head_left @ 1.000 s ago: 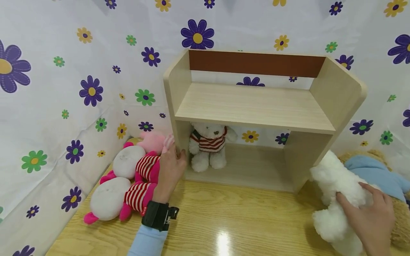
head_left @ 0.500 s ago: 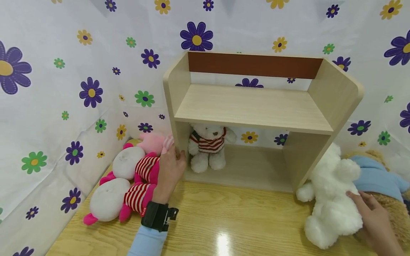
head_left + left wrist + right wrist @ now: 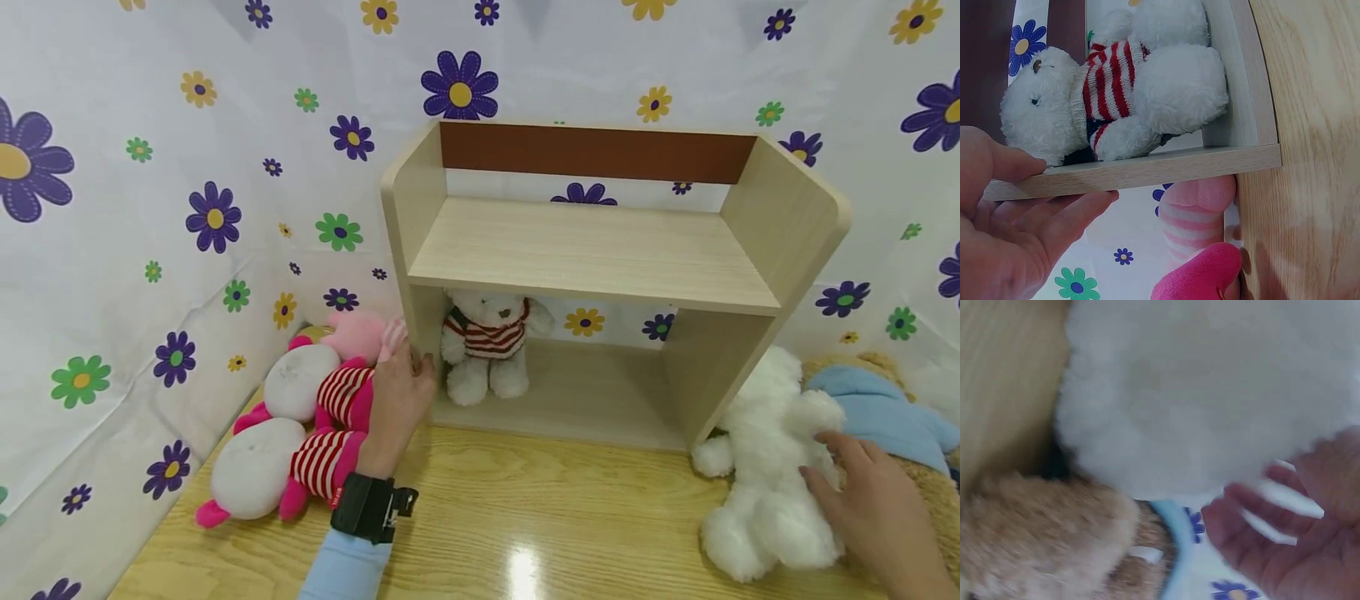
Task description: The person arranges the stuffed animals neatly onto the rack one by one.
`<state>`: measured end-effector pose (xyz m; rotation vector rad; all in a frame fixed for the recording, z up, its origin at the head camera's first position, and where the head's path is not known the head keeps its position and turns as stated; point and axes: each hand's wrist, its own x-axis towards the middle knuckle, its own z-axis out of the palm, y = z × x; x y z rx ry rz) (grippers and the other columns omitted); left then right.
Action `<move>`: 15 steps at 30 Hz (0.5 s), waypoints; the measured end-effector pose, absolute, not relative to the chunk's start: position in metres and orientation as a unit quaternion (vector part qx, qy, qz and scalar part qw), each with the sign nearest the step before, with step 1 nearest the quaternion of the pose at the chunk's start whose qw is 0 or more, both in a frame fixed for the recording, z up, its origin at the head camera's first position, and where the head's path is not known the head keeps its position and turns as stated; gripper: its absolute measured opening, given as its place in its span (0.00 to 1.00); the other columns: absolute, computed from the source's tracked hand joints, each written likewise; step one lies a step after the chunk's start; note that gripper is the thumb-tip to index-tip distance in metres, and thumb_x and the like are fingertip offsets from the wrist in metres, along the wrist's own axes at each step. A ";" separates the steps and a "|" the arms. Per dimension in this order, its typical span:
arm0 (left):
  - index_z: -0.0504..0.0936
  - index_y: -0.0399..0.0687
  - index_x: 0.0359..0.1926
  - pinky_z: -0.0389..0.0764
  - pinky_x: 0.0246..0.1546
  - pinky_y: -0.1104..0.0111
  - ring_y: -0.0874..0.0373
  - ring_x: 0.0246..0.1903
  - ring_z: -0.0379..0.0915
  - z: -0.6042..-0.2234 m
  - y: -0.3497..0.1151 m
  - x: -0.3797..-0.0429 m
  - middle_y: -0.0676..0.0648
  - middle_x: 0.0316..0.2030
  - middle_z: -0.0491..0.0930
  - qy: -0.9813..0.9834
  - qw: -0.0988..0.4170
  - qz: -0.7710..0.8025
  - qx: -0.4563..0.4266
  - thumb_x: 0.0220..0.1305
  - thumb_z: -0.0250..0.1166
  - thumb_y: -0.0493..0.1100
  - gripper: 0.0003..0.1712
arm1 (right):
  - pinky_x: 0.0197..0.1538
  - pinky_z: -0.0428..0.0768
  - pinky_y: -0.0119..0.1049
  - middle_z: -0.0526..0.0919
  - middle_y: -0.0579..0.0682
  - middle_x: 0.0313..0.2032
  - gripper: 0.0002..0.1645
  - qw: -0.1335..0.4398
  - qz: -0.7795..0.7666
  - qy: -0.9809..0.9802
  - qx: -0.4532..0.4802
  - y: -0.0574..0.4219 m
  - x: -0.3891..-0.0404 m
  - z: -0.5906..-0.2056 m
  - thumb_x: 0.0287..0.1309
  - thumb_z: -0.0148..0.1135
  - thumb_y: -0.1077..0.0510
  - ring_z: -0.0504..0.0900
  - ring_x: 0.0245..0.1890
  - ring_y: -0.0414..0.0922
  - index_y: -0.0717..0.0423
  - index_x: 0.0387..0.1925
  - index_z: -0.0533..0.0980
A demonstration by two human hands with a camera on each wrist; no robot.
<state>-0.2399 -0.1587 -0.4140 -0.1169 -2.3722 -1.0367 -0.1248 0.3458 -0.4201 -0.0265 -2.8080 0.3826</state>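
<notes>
My left hand pinches the left side panel of a pale wooden shelf; in the left wrist view the thumb lies inside the panel and the fingers outside. Beside it, in the lower compartment, sits a white teddy bear in a red-striped sweater. At the right, a plain white fluffy plush toy leans by the shelf's right panel. My right hand is next to this plush, fingers loosely extended around its side. In the right wrist view, the fingers look apart from the blurred white fur.
Pink-and-white plush toys with striped clothes lie on the wooden table left of the shelf. A brown teddy bear in blue lies behind my right hand. Flower-patterned cloth hangs behind.
The white plush has turned and shifted left toward the shelf's right panel, settling slightly lower. My right hand has loosened from it. The left hand has stayed on the shelf.
</notes>
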 end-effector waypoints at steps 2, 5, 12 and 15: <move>0.79 0.29 0.50 0.79 0.27 0.50 0.42 0.27 0.79 -0.414 -0.158 -0.240 0.29 0.32 0.84 -0.881 0.274 -0.383 -0.042 0.67 0.61 0.36 0.15 | 0.27 0.73 0.45 0.77 0.73 0.44 0.29 0.138 0.108 -0.983 0.047 0.343 -0.125 -0.417 0.51 0.68 0.72 0.77 0.30 0.58 0.68 0.57 0.74; 0.79 0.29 0.50 0.81 0.28 0.49 0.41 0.28 0.81 -0.415 -0.158 -0.241 0.29 0.32 0.85 -0.879 0.277 -0.385 -0.045 0.67 0.61 0.36 0.15 | 0.25 0.64 0.35 0.76 0.68 0.46 0.35 0.078 0.073 -0.989 0.100 0.341 -0.122 -0.414 0.47 0.62 0.77 0.70 0.27 0.48 0.63 0.60 0.77; 0.80 0.30 0.44 0.77 0.26 0.50 0.42 0.25 0.77 -0.415 -0.158 -0.241 0.31 0.26 0.82 -0.879 0.283 -0.380 -0.040 0.66 0.62 0.36 0.11 | 0.30 0.64 0.37 0.76 0.55 0.30 0.10 -0.084 0.060 -0.993 0.062 0.348 -0.113 -0.409 0.60 0.59 0.69 0.63 0.28 0.46 0.68 0.38 0.84; 0.80 0.31 0.40 0.76 0.27 0.50 0.40 0.26 0.77 -0.415 -0.158 -0.240 0.33 0.24 0.80 -0.881 0.278 -0.382 -0.033 0.67 0.61 0.37 0.09 | 0.32 0.68 0.40 0.71 0.52 0.22 0.27 -0.124 0.088 -0.988 0.023 0.351 -0.109 -0.411 0.77 0.49 0.52 0.67 0.23 0.46 0.75 0.33 0.75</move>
